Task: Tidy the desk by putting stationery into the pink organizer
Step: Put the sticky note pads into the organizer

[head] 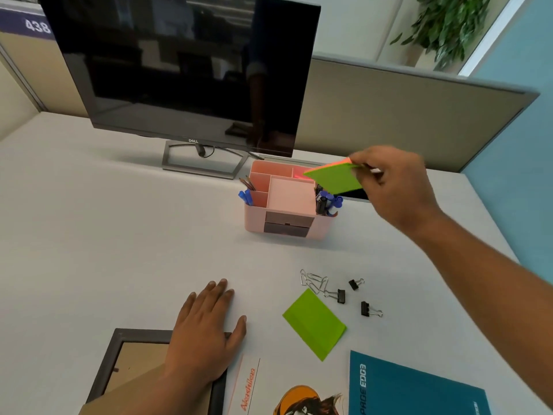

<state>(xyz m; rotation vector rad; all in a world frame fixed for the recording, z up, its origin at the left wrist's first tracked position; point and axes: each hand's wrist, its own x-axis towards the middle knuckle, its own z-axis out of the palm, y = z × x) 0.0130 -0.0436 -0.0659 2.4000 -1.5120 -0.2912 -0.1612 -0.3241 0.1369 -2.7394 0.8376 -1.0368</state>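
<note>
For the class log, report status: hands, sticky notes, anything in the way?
Right hand holding sticky pad over pink organizer. Left hand flat on desk, empty. Second green pad, clips still out. Path clear.

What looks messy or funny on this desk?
Nothing looks broken or spilled. Still loose on the white desk: a green sticky-note pad lying crooked, silver paper clips in a tangle, and three black binder clips scattered. The right hand holds another green pad over the pink organizer.
</note>
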